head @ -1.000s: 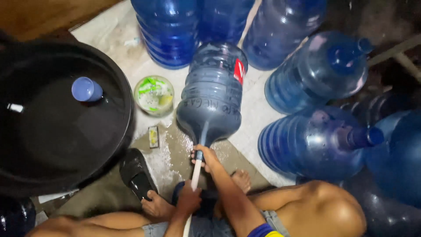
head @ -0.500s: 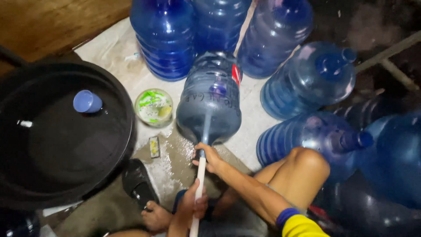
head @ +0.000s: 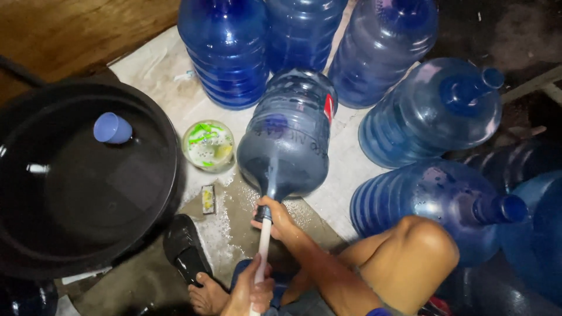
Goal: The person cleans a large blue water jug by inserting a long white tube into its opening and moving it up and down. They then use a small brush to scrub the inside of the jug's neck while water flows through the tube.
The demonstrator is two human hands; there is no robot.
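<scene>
A: Quick one. What have you got in hand?

B: Your right hand (head: 280, 221) is wrapped around the neck of the large translucent blue plastic water jug (head: 290, 136) lying on its side, right where the white brush rod (head: 263, 248) goes in. Your left hand (head: 253, 289) is closed around the lower end of that rod, near your bare foot (head: 206, 295).

A: Where's the jug sitting?

B: On the pale wet mat (head: 345, 169), mouth toward you, between the small round green-and-white tub (head: 208, 145) and the other blue jugs lying on their sides (head: 430, 111). More stand upright behind it (head: 225, 50).

A: How will it handle?

B: Looks close to empty, so probably light for you, but bulky and round, so it'll likely roll. Suds on the mat suggest slick walls. Your best hold is the neck; the ribbed body is too wide for one hand. The rod looks stiff and thin, likely slippery when wet, so take it low.

A: Anything else close?

B: Big black round basin (head: 76, 181) to your left with a small blue cup (head: 112, 128) floating in it, and a black sandal (head: 184, 248) beside it.
</scene>
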